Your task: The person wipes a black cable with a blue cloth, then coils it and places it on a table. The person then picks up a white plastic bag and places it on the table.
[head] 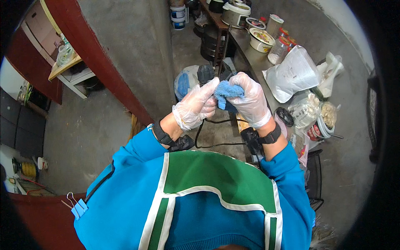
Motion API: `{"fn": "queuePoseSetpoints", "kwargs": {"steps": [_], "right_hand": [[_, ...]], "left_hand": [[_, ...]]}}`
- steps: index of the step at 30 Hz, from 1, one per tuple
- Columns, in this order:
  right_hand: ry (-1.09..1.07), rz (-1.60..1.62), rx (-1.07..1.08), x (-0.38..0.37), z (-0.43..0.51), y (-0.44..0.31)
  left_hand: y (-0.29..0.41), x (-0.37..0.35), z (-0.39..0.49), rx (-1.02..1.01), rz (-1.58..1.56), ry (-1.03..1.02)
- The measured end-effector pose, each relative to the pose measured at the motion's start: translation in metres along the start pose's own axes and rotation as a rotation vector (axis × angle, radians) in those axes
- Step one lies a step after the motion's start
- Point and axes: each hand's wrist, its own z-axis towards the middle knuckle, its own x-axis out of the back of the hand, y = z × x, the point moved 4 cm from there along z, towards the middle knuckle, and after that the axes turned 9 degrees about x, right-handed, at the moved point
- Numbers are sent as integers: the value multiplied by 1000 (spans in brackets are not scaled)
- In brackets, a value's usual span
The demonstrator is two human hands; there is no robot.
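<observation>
In the head view, a light blue fuzzy cloth (227, 91) is bunched up before my chest. My right hand (250, 97), in a clear plastic glove, grips it with curled fingers. My left hand (198, 104), gloved alike, is just left of the cloth, its thumb stretched towards it and its fingers curled inwards. Whether the left fingers pinch an edge of the cloth cannot be told. A darker blue piece shows beneath the cloth, partly hidden by my right hand. Black straps circle both wrists, and a black cable (200, 146) loops below my hands.
A dark counter (245, 51) on the right bears an enamel pot (262, 40), red-lidded jars, a white plastic bag (292, 75) and an electric cooker (236, 14). A grey wall (125, 40) with a red-brown door frame (103, 67) stands on the left. Blue and white buckets (178, 18) stand beyond.
</observation>
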Motion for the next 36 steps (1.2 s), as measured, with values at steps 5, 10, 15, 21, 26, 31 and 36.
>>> {"fn": "queuePoseSetpoints", "kwargs": {"steps": [5,10,15,21,26,31,36], "right_hand": [[-227,-225,35,5,-19,23],[255,121,-92,18,-28,18],[125,-177,-6,7,-20,2],[368,-89,-314,10,-9,34],[521,450,-378,34,-3,41],[346,-100,-126,7,-14,-3],[393,-102,-441,17,-18,40]], "left_hand": [[5,-15,-14,19,90,-109],[12,-12,-7,-10,-14,-77],[-8,-15,11,60,-19,-72],[-8,-22,9,14,113,-51],[-2,-20,-5,-134,224,38],[-6,-19,6,-72,286,168],[-8,-25,8,-285,619,195]]}}
